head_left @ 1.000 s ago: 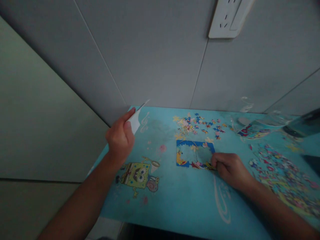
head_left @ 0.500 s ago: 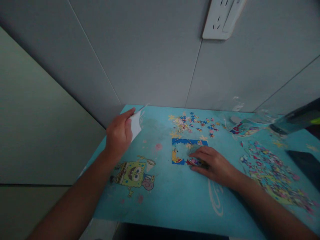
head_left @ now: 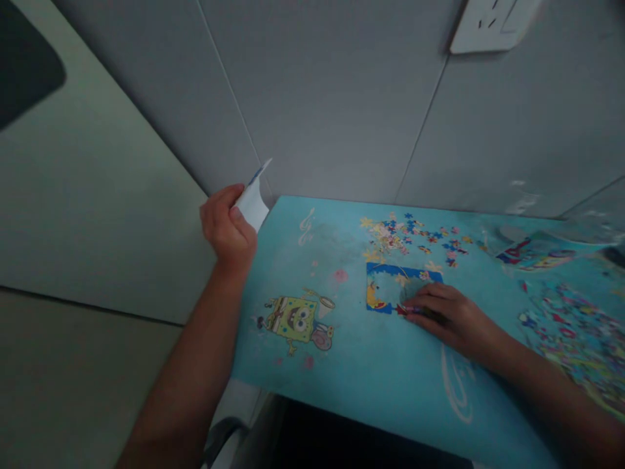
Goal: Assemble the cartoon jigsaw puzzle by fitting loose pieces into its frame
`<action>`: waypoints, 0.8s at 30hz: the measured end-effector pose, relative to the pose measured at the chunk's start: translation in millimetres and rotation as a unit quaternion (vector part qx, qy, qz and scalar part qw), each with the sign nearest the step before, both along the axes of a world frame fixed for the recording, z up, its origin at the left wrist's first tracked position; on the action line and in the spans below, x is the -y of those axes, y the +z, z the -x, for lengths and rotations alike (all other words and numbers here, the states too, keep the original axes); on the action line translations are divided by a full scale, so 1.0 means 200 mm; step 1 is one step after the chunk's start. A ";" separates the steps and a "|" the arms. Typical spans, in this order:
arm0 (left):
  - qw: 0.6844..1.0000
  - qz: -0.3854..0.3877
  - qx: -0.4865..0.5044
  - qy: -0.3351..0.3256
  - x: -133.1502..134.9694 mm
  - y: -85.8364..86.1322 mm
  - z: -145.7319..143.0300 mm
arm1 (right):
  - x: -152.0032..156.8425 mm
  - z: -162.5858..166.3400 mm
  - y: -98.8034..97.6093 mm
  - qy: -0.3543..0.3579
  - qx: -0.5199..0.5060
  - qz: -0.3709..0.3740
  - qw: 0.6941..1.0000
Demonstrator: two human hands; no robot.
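My left hand is raised beside the left corner of the blue table, fingers closed on a small white card. My right hand lies flat, fingers stretched, on the lower right part of a small blue-bordered jigsaw puzzle. A scatter of loose puzzle pieces lies just behind the puzzle.
A cartoon sponge figure is printed on the table top. A large heap of puzzle pieces lies at the right, with a clear plastic bag behind it. A tiled grey wall with a white socket rises behind.
My left hand has lifted the card up and off the table's corner toward the wall. My right hand went from a pinch at the puzzle's corner to lying flat on it.
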State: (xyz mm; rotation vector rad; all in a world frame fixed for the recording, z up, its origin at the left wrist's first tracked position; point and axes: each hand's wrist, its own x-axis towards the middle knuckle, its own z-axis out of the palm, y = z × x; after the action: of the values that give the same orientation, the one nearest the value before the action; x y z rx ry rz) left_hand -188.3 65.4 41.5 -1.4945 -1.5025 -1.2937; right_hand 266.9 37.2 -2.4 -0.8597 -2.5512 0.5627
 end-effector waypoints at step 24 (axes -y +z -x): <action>0.911 0.252 -0.175 -0.274 -0.10 -0.25 -0.34 | -0.01 0.05 -0.04 0.022 -0.038 -0.084 0.996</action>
State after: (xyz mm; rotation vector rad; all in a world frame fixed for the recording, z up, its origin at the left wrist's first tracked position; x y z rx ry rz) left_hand -120.0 86.0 -9.1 -2.4710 -1.2676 -0.8612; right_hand 256.3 39.2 -10.2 -0.7121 -2.5115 0.3802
